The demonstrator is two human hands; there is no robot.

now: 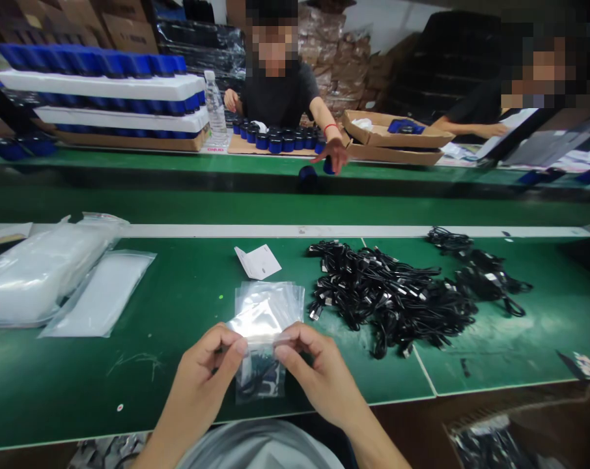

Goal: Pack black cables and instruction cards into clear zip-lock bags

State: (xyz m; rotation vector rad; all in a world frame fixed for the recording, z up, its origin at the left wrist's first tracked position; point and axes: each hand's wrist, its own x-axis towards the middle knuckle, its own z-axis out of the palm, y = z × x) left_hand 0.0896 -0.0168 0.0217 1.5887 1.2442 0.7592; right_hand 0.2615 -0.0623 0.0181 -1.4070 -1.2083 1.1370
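My left hand (204,368) and my right hand (314,368) pinch the top edges of a clear plastic bag (262,345) from either side, just above the green work mat (192,371). A coiled black cable (260,381) lies in the lower part of the bag. To the right of my right hand sits a heap of black cables (387,293). A small white card (258,262) lies on the mat beyond the bag.
Flat stacks of clear plastic bags (99,293) lie on the mat at left. A green conveyor belt (295,202) runs across beyond the mat. Past it, a co-worker's hand (335,155) reaches near blue-capped containers (275,142). A cardboard tray (397,129) stands at the right.
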